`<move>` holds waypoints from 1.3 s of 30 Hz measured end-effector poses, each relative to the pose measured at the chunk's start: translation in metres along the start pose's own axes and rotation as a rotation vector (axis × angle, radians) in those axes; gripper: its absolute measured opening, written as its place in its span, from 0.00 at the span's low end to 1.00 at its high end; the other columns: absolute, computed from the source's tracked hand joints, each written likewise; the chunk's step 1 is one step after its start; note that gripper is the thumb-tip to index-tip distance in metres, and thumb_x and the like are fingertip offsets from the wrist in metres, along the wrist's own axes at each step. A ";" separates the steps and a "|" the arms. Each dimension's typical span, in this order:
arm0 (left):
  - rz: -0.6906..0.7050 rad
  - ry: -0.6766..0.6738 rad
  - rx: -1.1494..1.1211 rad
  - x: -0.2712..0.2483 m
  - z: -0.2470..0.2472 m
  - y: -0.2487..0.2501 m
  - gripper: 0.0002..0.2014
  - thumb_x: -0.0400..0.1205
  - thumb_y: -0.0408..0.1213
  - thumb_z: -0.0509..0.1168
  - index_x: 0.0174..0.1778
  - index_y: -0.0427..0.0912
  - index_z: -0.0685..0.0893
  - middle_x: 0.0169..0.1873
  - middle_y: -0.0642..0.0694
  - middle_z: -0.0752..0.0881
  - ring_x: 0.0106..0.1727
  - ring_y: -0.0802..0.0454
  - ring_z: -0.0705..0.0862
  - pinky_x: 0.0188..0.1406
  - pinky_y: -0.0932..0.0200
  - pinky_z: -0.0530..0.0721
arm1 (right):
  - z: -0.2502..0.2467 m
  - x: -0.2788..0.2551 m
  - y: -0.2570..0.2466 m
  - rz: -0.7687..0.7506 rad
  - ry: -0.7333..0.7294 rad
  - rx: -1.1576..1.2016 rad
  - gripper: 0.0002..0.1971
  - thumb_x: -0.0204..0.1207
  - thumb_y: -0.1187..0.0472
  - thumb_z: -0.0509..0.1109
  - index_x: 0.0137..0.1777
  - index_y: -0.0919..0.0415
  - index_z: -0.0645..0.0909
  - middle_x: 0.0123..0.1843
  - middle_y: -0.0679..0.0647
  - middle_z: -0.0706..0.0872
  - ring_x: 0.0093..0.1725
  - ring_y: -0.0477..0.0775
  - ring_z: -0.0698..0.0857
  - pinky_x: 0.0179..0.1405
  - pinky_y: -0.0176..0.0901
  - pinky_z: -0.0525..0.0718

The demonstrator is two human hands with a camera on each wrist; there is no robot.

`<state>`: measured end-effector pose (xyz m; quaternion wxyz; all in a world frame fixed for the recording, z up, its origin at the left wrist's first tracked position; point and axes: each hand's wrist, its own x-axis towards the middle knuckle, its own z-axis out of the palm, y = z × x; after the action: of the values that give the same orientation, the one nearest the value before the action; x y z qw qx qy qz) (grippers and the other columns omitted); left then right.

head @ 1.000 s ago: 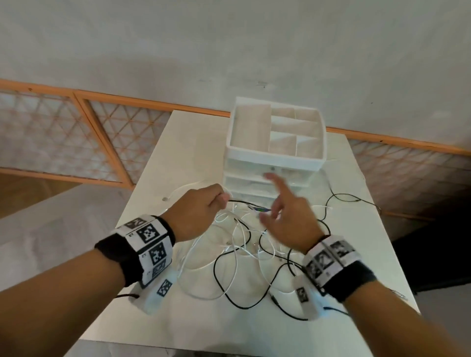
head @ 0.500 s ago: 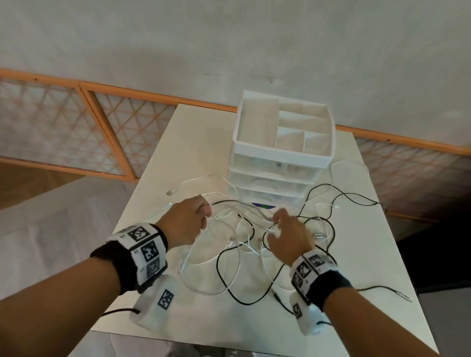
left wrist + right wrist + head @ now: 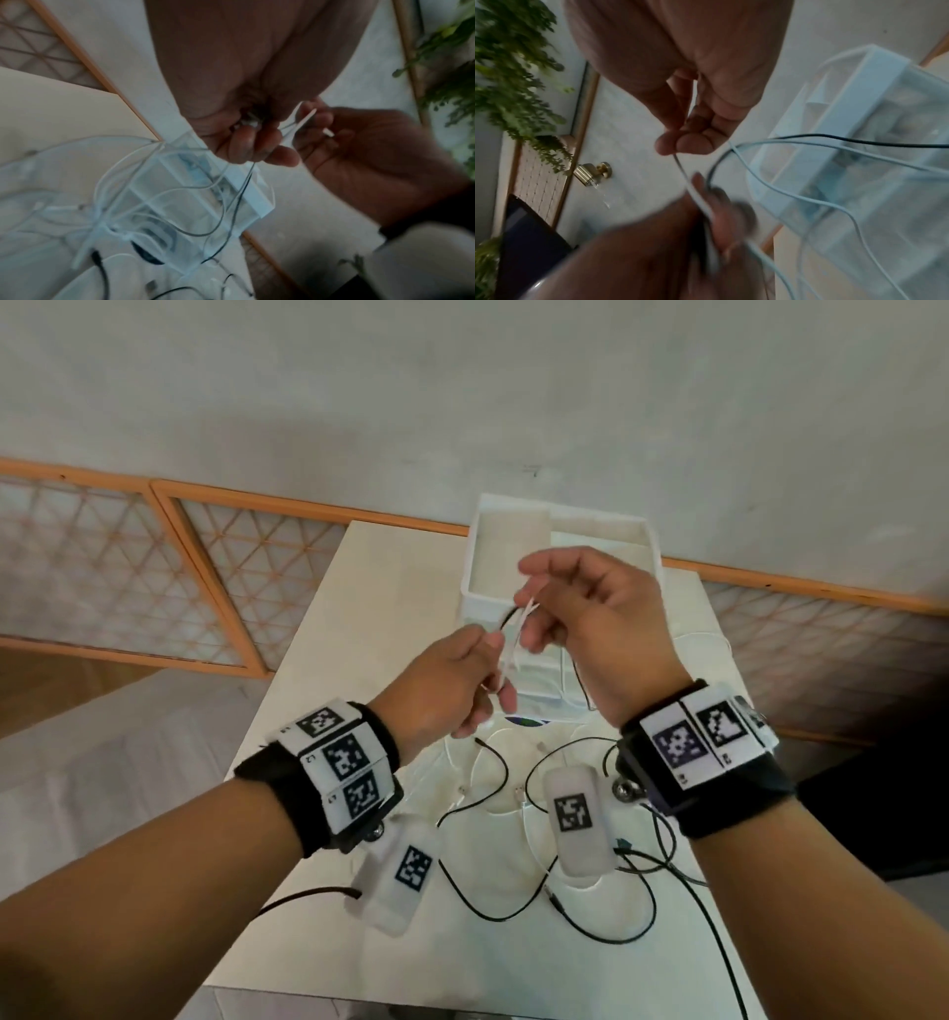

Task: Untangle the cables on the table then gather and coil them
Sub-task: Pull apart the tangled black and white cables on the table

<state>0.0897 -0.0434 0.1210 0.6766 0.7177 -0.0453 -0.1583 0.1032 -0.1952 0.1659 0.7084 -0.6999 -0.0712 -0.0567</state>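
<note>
Both hands are raised above the white table [image 3: 354, 618], close together. My left hand [image 3: 490, 662] grips a bunch of white cable strands [image 3: 509, 645] and a black cable [image 3: 712, 172]. About a hand's width up and to the right, my right hand [image 3: 529, 616] pinches one white cable [image 3: 684, 172] between thumb and fingers; it runs down to the left hand [image 3: 713, 223]. Below, loose white cables [image 3: 482, 762] and black cables [image 3: 590, 934] lie tangled on the table. In the left wrist view, loops hang from my left hand [image 3: 253, 148] beside the right hand [image 3: 365, 154].
A white drawer organizer [image 3: 506, 557] with open top compartments stands at the back of the table, just behind my hands. Orange-framed lattice panels [image 3: 205, 577] line the wall. The table's near edge [image 3: 462, 994] is close to my forearms. Green plants [image 3: 513, 71] hang off to the side.
Both hands have lifted off the table with cable strands and come together in front of the organizer. My right hand went from open fingers to a pinch on a white cable.
</note>
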 end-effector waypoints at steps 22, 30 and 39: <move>0.055 0.087 -0.106 0.007 0.001 0.039 0.10 0.91 0.38 0.53 0.49 0.42 0.77 0.46 0.49 0.90 0.30 0.48 0.79 0.23 0.55 0.76 | -0.020 -0.007 -0.034 -0.075 -0.226 -0.290 0.17 0.80 0.77 0.59 0.47 0.62 0.88 0.31 0.53 0.82 0.19 0.45 0.69 0.19 0.33 0.67; -0.193 0.015 0.201 0.000 -0.028 -0.040 0.12 0.91 0.41 0.53 0.47 0.40 0.77 0.41 0.42 0.87 0.38 0.47 0.83 0.33 0.53 0.79 | -0.077 0.021 -0.049 -0.229 0.450 0.059 0.14 0.77 0.75 0.59 0.50 0.63 0.85 0.34 0.53 0.83 0.18 0.52 0.77 0.22 0.39 0.71; 0.099 0.134 -0.214 0.020 -0.010 0.043 0.11 0.90 0.36 0.53 0.43 0.45 0.75 0.46 0.44 0.92 0.51 0.45 0.87 0.52 0.45 0.82 | -0.035 -0.017 -0.041 -0.036 -0.409 -0.742 0.17 0.86 0.64 0.63 0.71 0.48 0.74 0.36 0.47 0.90 0.29 0.48 0.83 0.28 0.41 0.81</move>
<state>0.1181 -0.0427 0.1603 0.7578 0.6473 -0.0183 -0.0805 0.0802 -0.2311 0.2026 0.3784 -0.9030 -0.1974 0.0493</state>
